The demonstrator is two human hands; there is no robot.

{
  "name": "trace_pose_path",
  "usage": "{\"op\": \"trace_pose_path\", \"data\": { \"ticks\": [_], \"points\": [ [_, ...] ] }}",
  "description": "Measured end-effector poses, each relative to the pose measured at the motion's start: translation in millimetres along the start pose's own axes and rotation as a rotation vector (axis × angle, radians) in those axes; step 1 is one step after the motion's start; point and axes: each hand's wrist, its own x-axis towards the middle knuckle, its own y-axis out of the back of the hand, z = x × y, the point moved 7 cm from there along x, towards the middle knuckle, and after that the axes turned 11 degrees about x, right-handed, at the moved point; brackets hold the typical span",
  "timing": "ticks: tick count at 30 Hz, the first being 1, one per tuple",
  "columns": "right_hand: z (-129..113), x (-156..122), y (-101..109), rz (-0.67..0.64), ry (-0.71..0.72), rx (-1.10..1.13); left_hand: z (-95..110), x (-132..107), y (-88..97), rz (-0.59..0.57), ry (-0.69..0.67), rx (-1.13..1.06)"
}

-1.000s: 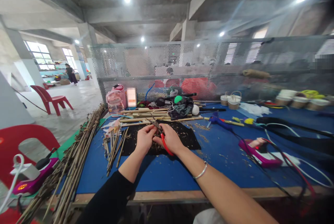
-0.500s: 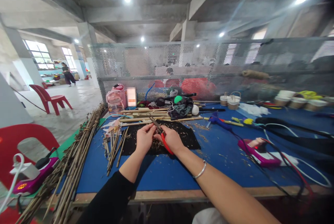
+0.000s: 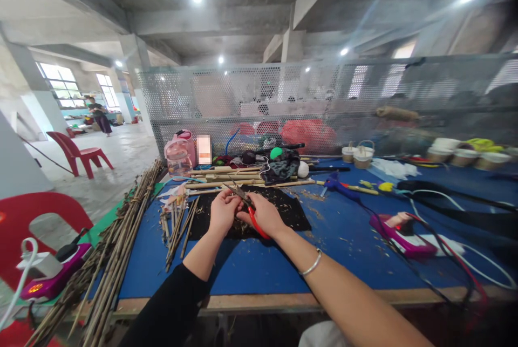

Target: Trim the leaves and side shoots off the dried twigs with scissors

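Note:
Over a black mat [image 3: 295,212] strewn with shavings, my right hand [image 3: 265,216] is closed round red-handled cutters [image 3: 253,219], their dark blades pointing up and left. My left hand [image 3: 222,212] is pinched on a thin stick piece [image 3: 233,194] right at the blades. Both hands touch each other above the blue tabletop [image 3: 251,266]. Short cut sticks [image 3: 178,225] lie just left of the mat.
A long bundle of thin canes [image 3: 117,250] runs along the table's left edge. Purple glue guns [image 3: 402,236] [image 3: 52,277] with trailing cables lie right and left. A pink bottle [image 3: 179,154], bamboo rods, small baskets [image 3: 358,155] and a mesh screen stand behind. Red chairs [image 3: 79,154] and a walking person [image 3: 96,115] are far left.
My hands stay together over the mat, with the cutters' blades shifting slightly against the stick. The person in the far left background has walked further left.

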Motion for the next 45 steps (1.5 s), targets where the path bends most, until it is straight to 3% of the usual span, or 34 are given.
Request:
{"op": "trace_pose_path", "data": {
  "ticks": [6, 20, 28, 38, 45],
  "points": [
    [-0.1, 2.0, 2.1, 0.044, 0.040, -0.007, -1.1, -3.8, -6.1, -0.067, 0.050, -0.020],
    [-1.7, 4.0, 3.5, 0.029, 0.056, -0.097, -3.2, -6.2, -7.7, -0.060, 0.071, -0.052],
    [-4.9, 1.9, 7.4, -0.018, -0.020, -0.011, -3.5, -4.0, 0.2, 0.013, 0.037, 0.043],
    [11.2, -0.8, 2.3, -0.043, -0.180, -0.034, -13.8, -1.8, -1.3, -0.006, 0.199, -0.106],
    [0.8, 0.3, 3.8, -0.019, -0.067, -0.052, -12.9, 1.0, 0.0, -0.020, 0.147, -0.099]
  ]
}}
